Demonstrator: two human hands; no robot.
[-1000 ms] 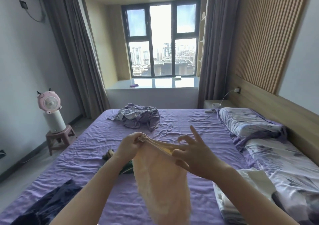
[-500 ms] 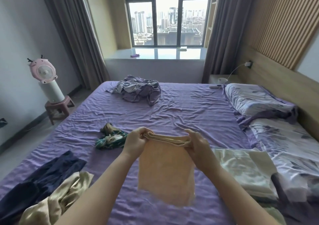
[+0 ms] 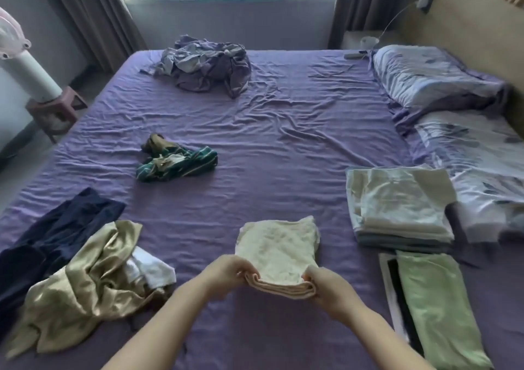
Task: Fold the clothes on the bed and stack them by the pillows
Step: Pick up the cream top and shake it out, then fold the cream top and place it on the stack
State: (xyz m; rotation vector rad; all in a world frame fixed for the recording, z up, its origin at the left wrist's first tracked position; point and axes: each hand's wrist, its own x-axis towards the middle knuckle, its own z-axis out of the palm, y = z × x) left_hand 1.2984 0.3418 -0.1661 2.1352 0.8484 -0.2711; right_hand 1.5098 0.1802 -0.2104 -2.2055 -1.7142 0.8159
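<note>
My left hand (image 3: 226,270) and right hand (image 3: 329,287): each pinches one near corner of the cream cloth (image 3: 279,249), fingers curled round its folded edge. My fingertips are tucked under the fabric and hidden. The cloth lies folded on the bed (image 3: 283,142), its far end flat on the sheet, roughly midway along the near side.

Left of my hands, one loose heap: gold garment (image 3: 82,281) over a white piece (image 3: 150,267), with a navy garment (image 3: 51,227) beside it, cut off by the frame edge. How many items are in the heap I cannot tell.

Right of my hands: one green folded piece (image 3: 436,307), its near end cut off, a black-and-white item showing under its left edge. Just beyond it, one stack (image 3: 397,208) of folded pale clothes; layers too blurred to count.

Mid-bed: one green striped bundle (image 3: 175,159), crumpled, possibly two items.

Far end: one purple-grey pile (image 3: 207,63).

Right side: two pillows (image 3: 425,77), the nearer one cut off.

Beside the bed, left: one fan (image 3: 25,66) on one stool (image 3: 54,111), the fan partly out of frame.
</note>
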